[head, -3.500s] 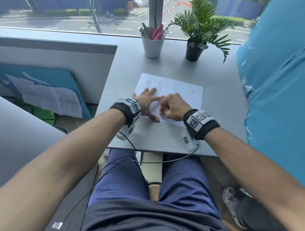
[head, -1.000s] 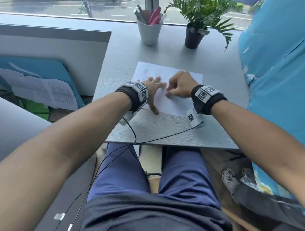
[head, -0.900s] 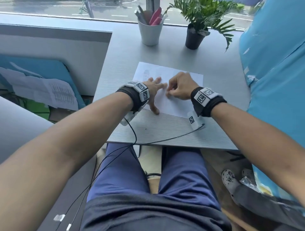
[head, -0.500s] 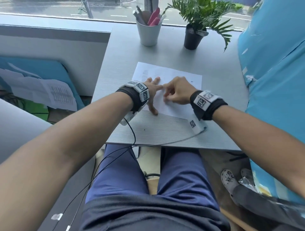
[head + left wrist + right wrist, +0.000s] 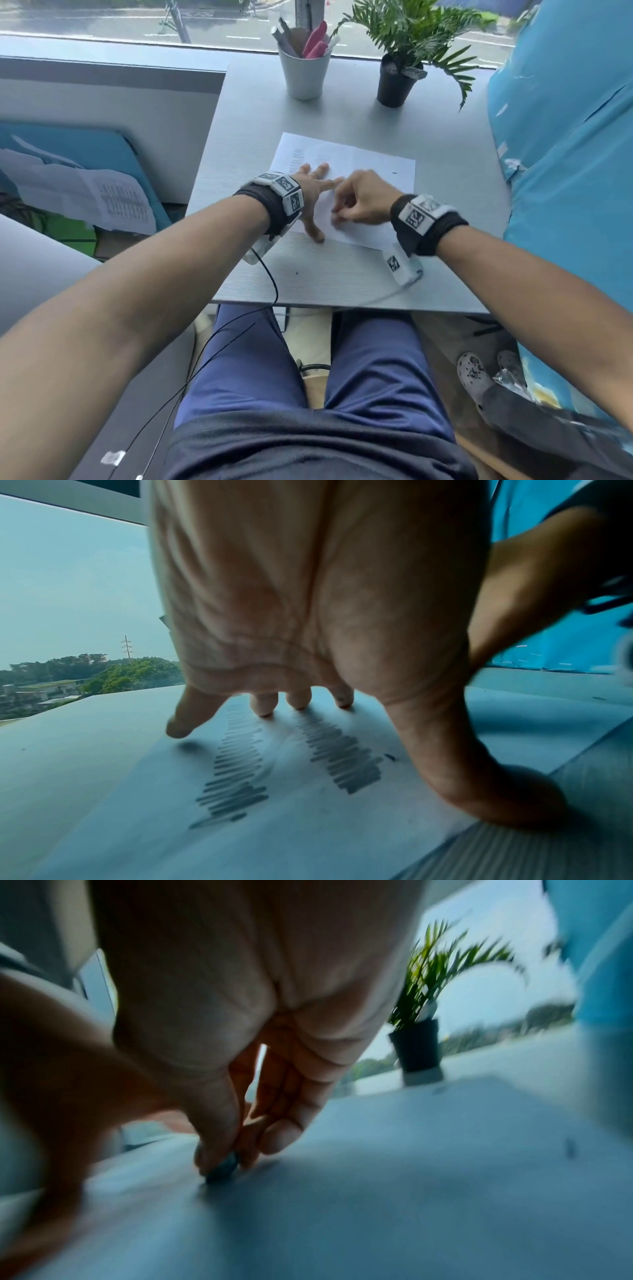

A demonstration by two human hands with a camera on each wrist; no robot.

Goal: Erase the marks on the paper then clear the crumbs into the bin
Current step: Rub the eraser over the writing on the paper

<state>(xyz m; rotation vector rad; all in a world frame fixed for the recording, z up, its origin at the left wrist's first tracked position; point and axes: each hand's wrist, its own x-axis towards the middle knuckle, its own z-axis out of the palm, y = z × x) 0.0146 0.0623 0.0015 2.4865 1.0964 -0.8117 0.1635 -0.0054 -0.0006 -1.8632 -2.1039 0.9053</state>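
Pinching an eraser [image 5: 222, 1170], right hand [image 5: 363, 202] rubs paper [image 5: 373, 164]; left hand [image 5: 313, 192] splayed flat.

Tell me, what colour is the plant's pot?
The plant pot is black, clearest in the head view.

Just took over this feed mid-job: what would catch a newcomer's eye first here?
The two hands meet on the white paper mid-desk: the left hand is spread flat, pinning it, while the right hand pinches a small dark eraser against the sheet. Under the left palm, two patches of dark pencil scribble remain unerased.
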